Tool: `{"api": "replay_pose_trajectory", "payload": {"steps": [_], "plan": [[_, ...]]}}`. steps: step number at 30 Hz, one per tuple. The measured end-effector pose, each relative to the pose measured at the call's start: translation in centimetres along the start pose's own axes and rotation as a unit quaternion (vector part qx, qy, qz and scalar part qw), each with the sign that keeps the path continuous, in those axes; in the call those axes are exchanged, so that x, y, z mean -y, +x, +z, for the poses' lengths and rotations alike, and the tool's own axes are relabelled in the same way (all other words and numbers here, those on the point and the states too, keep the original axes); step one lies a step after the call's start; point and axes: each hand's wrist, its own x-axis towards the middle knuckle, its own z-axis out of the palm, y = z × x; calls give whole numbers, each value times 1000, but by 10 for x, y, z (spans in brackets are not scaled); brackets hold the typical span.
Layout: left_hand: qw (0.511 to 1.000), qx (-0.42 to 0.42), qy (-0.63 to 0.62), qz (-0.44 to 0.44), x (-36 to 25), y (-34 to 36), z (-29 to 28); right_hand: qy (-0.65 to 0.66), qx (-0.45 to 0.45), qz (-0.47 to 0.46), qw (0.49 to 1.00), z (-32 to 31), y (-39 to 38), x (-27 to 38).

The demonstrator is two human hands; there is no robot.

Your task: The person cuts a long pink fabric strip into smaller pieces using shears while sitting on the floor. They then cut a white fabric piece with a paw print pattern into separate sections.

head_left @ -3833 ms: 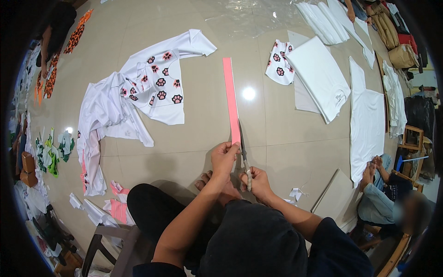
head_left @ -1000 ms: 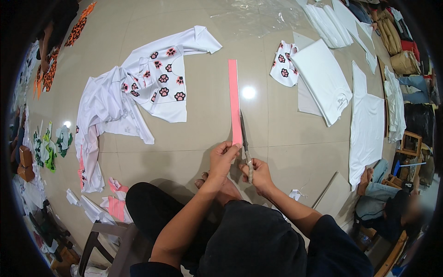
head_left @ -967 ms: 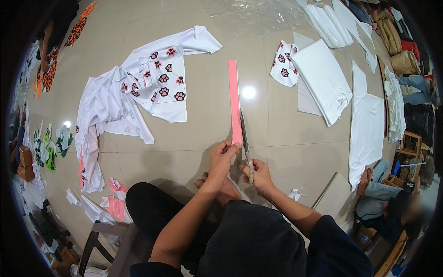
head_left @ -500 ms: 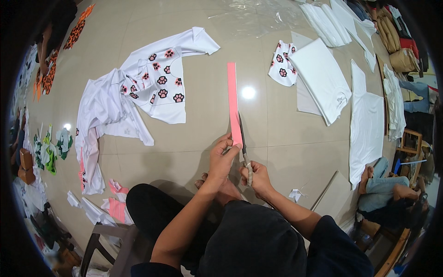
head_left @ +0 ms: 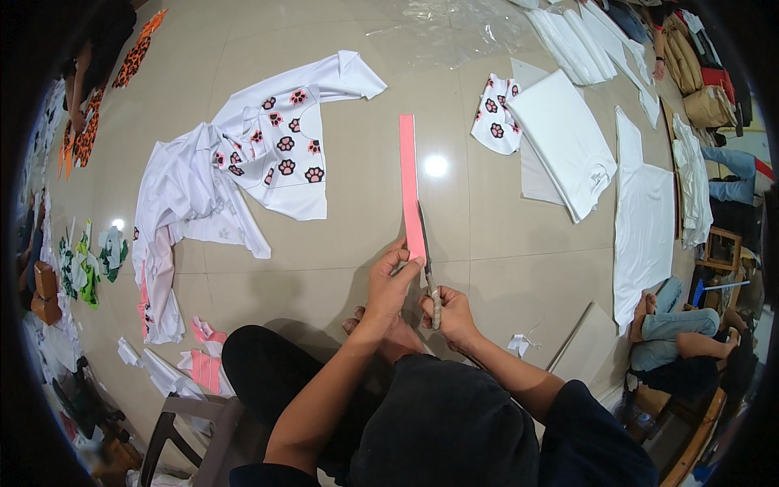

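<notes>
Along pink strip (head_left: 409, 183) edge, scissors (head_left: 429, 265); floor (head_left: 357, 178) either side

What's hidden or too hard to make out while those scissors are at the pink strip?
All in the head view:
- Strip: the part inside the grip, hidden by the left hand.
- Scissors: part of the handles, hidden by the right hand.
- Paw-print piece: right side, under the folded white cloth.
- Plastic: far end, cut off by the upper edge.
</notes>
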Motion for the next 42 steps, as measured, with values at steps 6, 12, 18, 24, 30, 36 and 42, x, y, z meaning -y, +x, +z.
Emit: {"api": "replay_pose_trajectory", "payload": {"steps": [6, 12, 18, 24, 30, 36, 42], "plan": [[1000, -3, -4, -5, -2, -2, 2, 13, -2, 3, 1000, 1, -1, -3], [1000, -9, -2, -7, -2, -3, 1, 24, 3, 2, 1000, 3, -1, -4], [1000, -6, -4, -13, -3, -3, 1, 0, -13, -2, 1000, 4, -2, 3], [1000, 0, -13, -19, -4, -4, 0, 8, -5, -13, 1000, 6, 7, 5], [1000, 7, 5, -12, -2, -4, -2, 17, -5, -12, 1000, 8, 7, 8], [1000, 3, -6, -20, -5, -4, -2, 14, -7, -2, 1000, 6, 7, 4], [1000, 5, -13, -20, -5, -4, -2, 11, -15, 1, 1000, 7, 6, 2]]}}
